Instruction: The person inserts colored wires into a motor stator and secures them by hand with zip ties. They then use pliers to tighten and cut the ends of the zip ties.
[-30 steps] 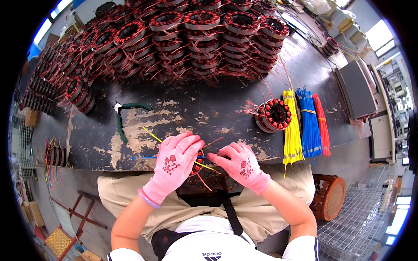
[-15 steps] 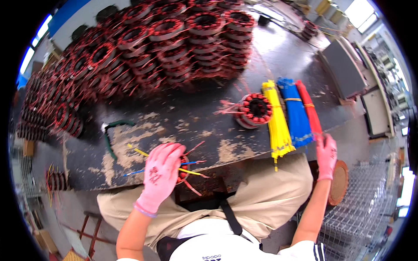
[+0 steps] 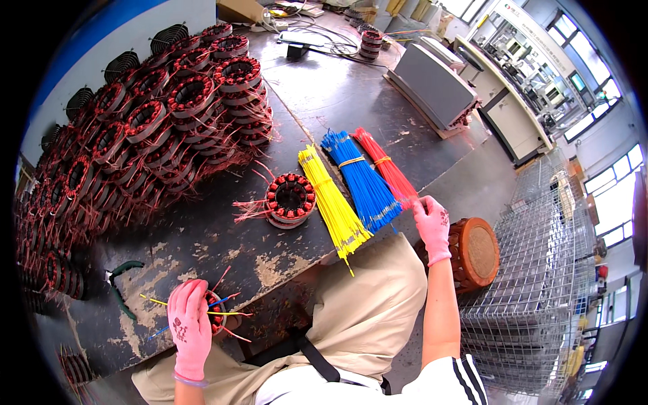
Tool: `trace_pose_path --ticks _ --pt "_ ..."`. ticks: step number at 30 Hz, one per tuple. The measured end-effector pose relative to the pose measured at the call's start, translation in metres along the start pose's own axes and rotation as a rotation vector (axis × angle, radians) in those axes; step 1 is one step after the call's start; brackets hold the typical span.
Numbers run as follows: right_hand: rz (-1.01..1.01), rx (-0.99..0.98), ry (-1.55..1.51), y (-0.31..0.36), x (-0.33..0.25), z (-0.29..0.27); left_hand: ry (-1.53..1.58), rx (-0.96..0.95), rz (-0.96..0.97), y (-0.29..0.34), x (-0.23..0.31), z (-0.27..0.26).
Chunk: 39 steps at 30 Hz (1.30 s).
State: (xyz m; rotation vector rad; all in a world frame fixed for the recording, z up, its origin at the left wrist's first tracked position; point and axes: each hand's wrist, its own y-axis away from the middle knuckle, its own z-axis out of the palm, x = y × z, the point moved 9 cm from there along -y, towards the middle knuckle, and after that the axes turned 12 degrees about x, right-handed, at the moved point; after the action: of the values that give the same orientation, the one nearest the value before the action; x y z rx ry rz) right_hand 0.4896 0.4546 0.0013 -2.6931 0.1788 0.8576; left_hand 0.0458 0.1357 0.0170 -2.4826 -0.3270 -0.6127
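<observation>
My left hand [image 3: 190,325], in a pink glove, is closed over a small motor stator [image 3: 215,317] at the table's near edge. A yellow wire [image 3: 234,313] and a blue wire [image 3: 221,301] lie across that stator, poking out on both sides of the hand. My right hand [image 3: 432,225], gloved too, has its fingers pinched at the near end of a bundle of red wires [image 3: 386,165]. Beside that bundle lie a blue wire bundle [image 3: 362,181] and a yellow wire bundle [image 3: 332,200], each banded. Another stator [image 3: 289,201] with red windings stands left of the yellow bundle.
Stacked stators [image 3: 145,128] with loose reddish leads fill the table's far left. A dark green curved tool [image 3: 120,289] lies near the left hand. A grey box [image 3: 432,84] stands at the back right. Right of me are a round wooden stool [image 3: 480,253] and wire-mesh cages [image 3: 526,290].
The view has swung to the right, so the table and stacks sit further left. Both hands keep their places, the left on the stator, the right at the red bundle's end.
</observation>
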Motion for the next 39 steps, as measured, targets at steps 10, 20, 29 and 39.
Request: trace_pose_path --ticks 10,20,29,39 --pt "-0.299 0.088 0.159 -0.032 0.002 0.026 -0.025 0.076 0.005 -0.002 -0.001 -0.005" --pt "0.128 -0.067 -0.407 -0.052 0.073 0.024 0.026 0.095 0.073 0.0 -0.001 -0.009" --pt "-0.084 0.043 -0.03 -0.045 0.036 -0.001 0.022 0.101 0.073 0.002 -0.003 -0.01" --pt "-0.038 0.301 -0.425 -0.031 0.03 -0.075 0.001 0.114 0.074 0.0 0.002 -0.01"
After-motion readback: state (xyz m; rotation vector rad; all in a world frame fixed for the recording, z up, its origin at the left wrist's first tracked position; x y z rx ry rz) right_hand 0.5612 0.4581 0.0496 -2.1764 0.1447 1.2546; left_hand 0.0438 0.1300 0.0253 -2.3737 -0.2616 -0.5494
